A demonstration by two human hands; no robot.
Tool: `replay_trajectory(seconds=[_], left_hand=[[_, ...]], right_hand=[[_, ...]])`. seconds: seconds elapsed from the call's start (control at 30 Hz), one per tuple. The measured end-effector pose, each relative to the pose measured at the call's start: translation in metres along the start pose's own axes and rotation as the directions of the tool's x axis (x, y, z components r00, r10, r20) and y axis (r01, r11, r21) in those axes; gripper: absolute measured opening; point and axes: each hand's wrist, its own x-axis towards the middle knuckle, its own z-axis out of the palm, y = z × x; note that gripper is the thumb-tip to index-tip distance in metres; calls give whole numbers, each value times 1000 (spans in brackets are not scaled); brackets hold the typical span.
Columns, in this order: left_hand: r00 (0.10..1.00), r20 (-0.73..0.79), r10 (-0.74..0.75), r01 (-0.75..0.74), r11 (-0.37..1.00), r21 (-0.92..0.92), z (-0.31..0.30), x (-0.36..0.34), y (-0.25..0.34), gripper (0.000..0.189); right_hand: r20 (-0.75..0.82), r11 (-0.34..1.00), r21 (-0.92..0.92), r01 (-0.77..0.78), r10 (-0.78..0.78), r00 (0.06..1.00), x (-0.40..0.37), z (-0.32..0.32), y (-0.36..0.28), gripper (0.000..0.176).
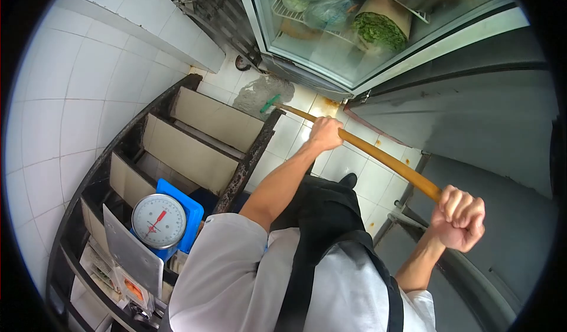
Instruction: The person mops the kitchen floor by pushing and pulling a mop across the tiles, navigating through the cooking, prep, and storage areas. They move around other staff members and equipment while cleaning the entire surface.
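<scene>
A mop with a yellowish wooden handle (387,156) slants across the view. Its grey mop head (255,97) lies flat on the white tiled floor, joined by a green fitting (270,103). Partway down the handle, my left hand (326,133) is closed around the wood. My right hand (458,218) grips the handle's upper end, fingers curled into a fist. The mop head is between the stair's lower end and the glass-door fridge (307,66).
A dark-framed staircase (195,146) with beige steps rises at left along a tiled wall (53,113). A blue dial scale (159,221) and a metal sheet (133,249) rest there. Grey metal cabinets (472,119) stand at right. A wheeled rack (218,19) stands beside the fridge.
</scene>
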Motion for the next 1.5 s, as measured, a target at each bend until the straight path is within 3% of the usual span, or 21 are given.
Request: replay_trajectory(seconds=[0.13, 0.23, 0.3, 0.37, 0.43, 0.53, 0.63, 0.7, 0.8, 0.9, 0.93, 1.0, 1.07, 1.23, 1.33, 1.4, 1.5], left_hand=[[992, -119, -29, 44, 991, 129, -27, -5, -76, 18], [964, -165, -207, 233, 959, 159, -67, -15, -144, 13], [944, -257, -208, 279, 919, 278, -89, -33, -200, 23], [896, -265, -357, 429, 852, 301, -105, -47, -254, 37], [784, -268, -560, 621, 702, 348, -118, -57, -257, 45], [768, -137, -625, 602, 633, 486, -118, -62, -233, 47], [849, 21, -528, 474, 778, 411, -102, -65, -207, 42], [898, -12, -439, 408, 825, 391, -95, -65, -155, 35], [953, -159, -258, 287, 937, 199, -63, -63, -105, 15], [959, -204, -199, 199, 980, -17, -48, -51, -38, 16], [968, -228, -101, 89, 994, -62, -42, -46, -25, 20], [994, -82, -73, 65, 993, -98, -34, -33, -11, 25], [993, -17, -117, 114, 989, -99, -34, -25, -1, 28], [992, -48, -115, 111, 991, -72, -33, -22, -17, 28], [987, -156, -40, 40, 999, -1, -41, -22, -60, 25], [976, -218, -13, 13, 1000, 0, -59, -27, -94, 23], [951, -295, -92, 123, 988, 88, -79, -41, -171, 12]], right_hand=[[72, 990, 122, -65, 57, 996, 11, 25, 65, 28], [178, 956, 211, -206, 170, 969, 12, 50, 129, 33], [265, 945, 140, -295, 252, 931, 4, 63, 176, 31], [347, 971, -6, -237, 224, 911, -7, 78, 220, 24], [463, 977, -34, -211, 202, 863, -22, 85, 238, 20], [516, 979, -45, -200, 194, 834, -37, 79, 214, 19], [530, 978, -53, -200, 197, 824, -30, 70, 165, 22], [529, 980, -44, -195, 188, 827, -19, 68, 126, 25], [493, 985, -49, -165, 167, 854, -6, 76, 66, 34], [502, 994, -11, -109, 99, 859, 10, 69, 23, 34], [509, 996, -8, -88, 79, 857, 15, 63, 12, 34], [509, 995, 23, -93, 69, 858, 21, 48, -5, 35], [380, 998, -24, -61, 66, 923, 16, 50, -19, 32], [212, 999, 31, 7, -14, 977, 1, 56, 1, 36], [136, 998, 62, 2, -10, 991, -9, 67, 33, 36], [94, 993, 76, -87, 79, 992, -19, 79, 60, 35], [156, 980, 117, -163, 143, 977, -32, 100, 120, 32]])
